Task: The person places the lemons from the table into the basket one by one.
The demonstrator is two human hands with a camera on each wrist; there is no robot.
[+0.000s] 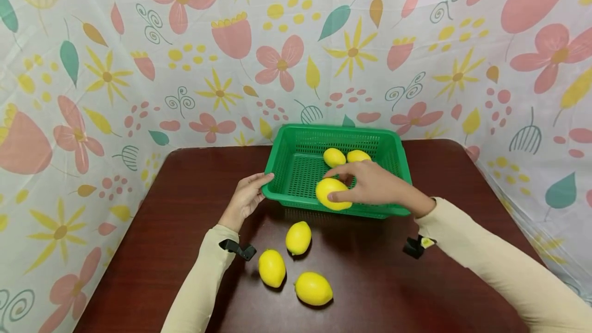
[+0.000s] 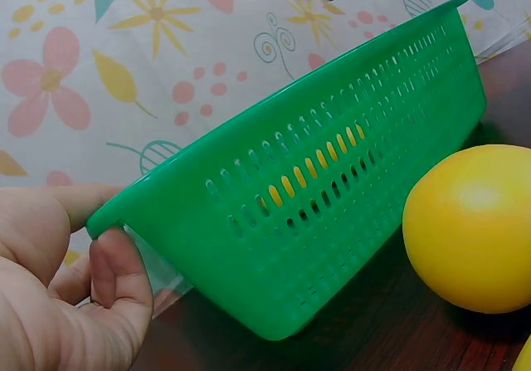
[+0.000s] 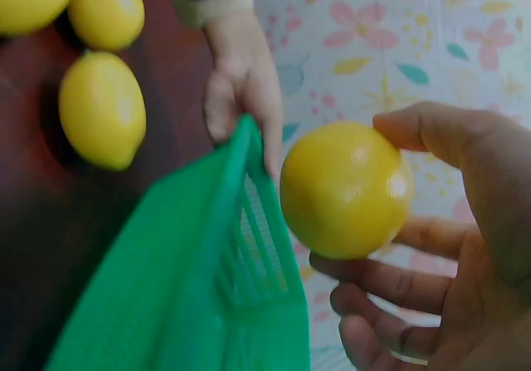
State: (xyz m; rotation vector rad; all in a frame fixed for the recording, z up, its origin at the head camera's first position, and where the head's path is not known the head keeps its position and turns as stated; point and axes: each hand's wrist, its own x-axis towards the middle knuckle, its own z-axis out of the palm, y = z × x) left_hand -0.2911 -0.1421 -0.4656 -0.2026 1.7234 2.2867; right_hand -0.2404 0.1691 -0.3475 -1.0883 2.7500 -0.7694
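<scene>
Your right hand grips a yellow lemon between thumb and fingers, over the near edge of the green basket, just right of and below the head view's centre. Your left hand, left of centre, pinches the basket's rim at its near left corner. Two other lemons lie inside, toward the far wall; three loose lemons rest on the dark table, lower centre of the frame.

Two lemons, perhaps more, in basket.
</scene>
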